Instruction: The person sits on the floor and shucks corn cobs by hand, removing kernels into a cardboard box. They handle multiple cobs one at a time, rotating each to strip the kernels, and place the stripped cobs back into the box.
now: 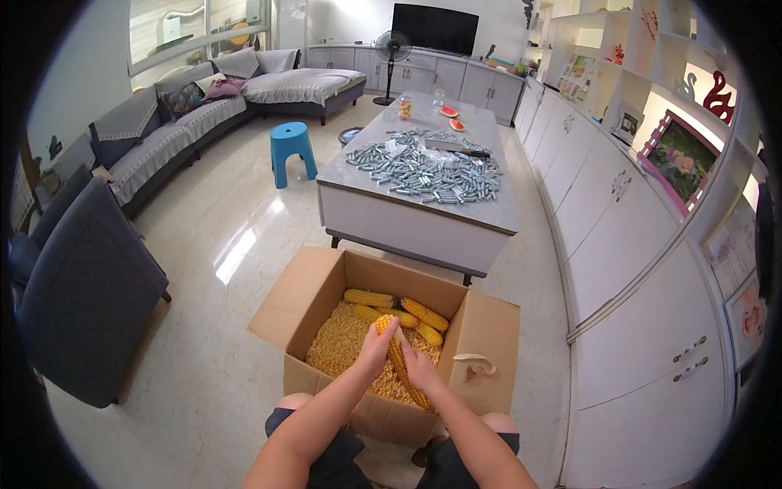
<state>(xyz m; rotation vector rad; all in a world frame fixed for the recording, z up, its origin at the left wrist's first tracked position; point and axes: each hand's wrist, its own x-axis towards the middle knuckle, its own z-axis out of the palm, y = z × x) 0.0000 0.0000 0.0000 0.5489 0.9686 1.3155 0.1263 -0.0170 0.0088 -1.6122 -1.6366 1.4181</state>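
Note:
An ear of corn is gripped in both of my hands, slanting over an open cardboard box. My left hand is closed around its upper part, and my right hand presses against its side just to the right. The ear's lower end sticks out below my hands toward the box's near edge. Loose yellow kernels cover the box's bottom. Several whole ears of corn lie on the kernels along the far right side of the box.
Beyond the box stands a low table bearing a heap of metal bolts, a knife and watermelon slices. A blue stool stands left of it. White cabinets line the right; a grey chair is at left.

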